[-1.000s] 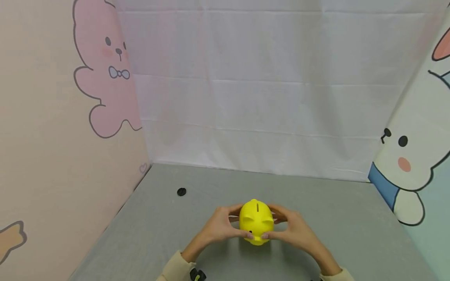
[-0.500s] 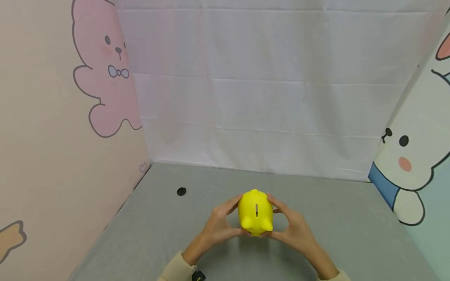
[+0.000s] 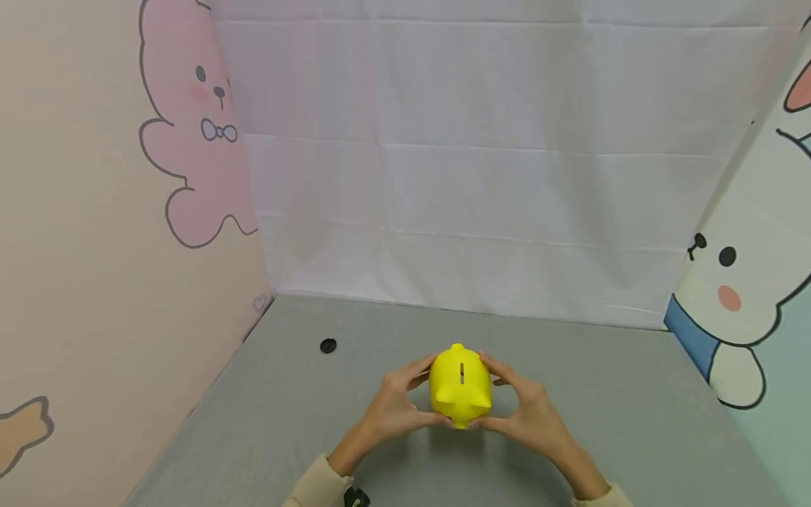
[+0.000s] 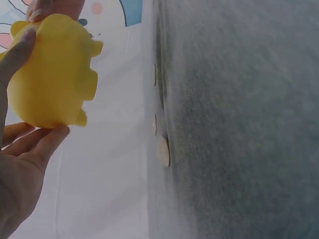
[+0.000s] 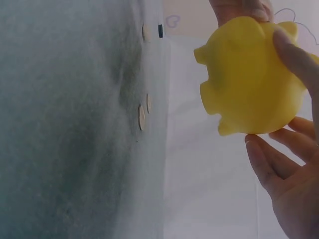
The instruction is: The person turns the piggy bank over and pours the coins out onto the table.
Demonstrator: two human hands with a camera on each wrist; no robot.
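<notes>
Head view: left hand [image 3: 395,408] and right hand [image 3: 529,415] cup a yellow piggy bank [image 3: 461,385] between curled fingers, raised off the grey table [image 3: 253,422], slot up, likely to keep it level; coins [image 5: 141,117] lie below.

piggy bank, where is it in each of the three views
Head view: piggy bank low centre, between both hands.
Left wrist view: upper left, held above the table.
Right wrist view: upper right.
Shared landmark: coins on the grey table.
</notes>
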